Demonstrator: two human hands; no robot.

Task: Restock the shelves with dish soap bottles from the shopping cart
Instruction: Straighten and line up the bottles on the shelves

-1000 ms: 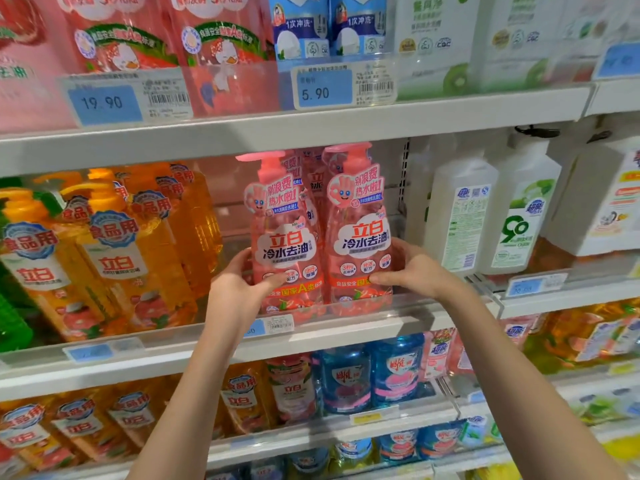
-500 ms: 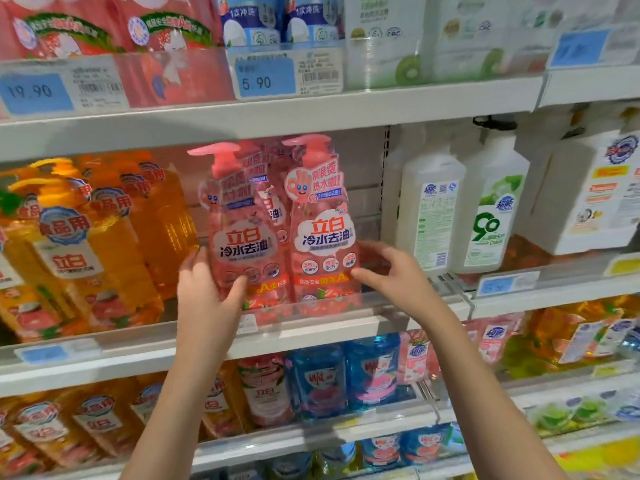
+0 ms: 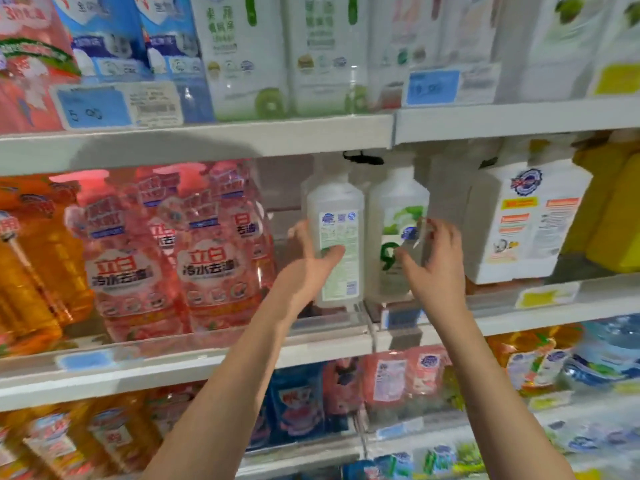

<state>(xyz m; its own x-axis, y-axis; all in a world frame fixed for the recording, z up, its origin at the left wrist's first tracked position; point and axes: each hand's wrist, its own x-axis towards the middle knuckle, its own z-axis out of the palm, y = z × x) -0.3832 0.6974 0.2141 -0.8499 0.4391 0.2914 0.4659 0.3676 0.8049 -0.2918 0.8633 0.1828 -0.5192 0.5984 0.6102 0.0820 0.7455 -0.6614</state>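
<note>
Two pink dish soap bottles (image 3: 121,265) (image 3: 211,261) stand side by side at the front of the middle shelf (image 3: 207,351), with more pink ones behind them. Neither hand touches them. To their right stand two white pump bottles. My left hand (image 3: 308,268) grips the left white bottle (image 3: 337,220), thumb across its label and fingers behind its left side. My right hand (image 3: 436,268) curls round the right white bottle (image 3: 398,202), thumb on its front and fingers on its right side. The picture is blurred by motion. No shopping cart is in view.
Orange soap bottles (image 3: 31,271) fill the shelf left of the pink ones. A large white jug (image 3: 526,220) and yellow bottles (image 3: 616,209) stand to the right. The upper shelf (image 3: 207,140) hangs low over the pump heads. Lower shelves hold blue, pink and orange refill pouches.
Both hands have left the pink bottles and moved right to the two white bottles. The view has swung right and closer to the shelf.
</note>
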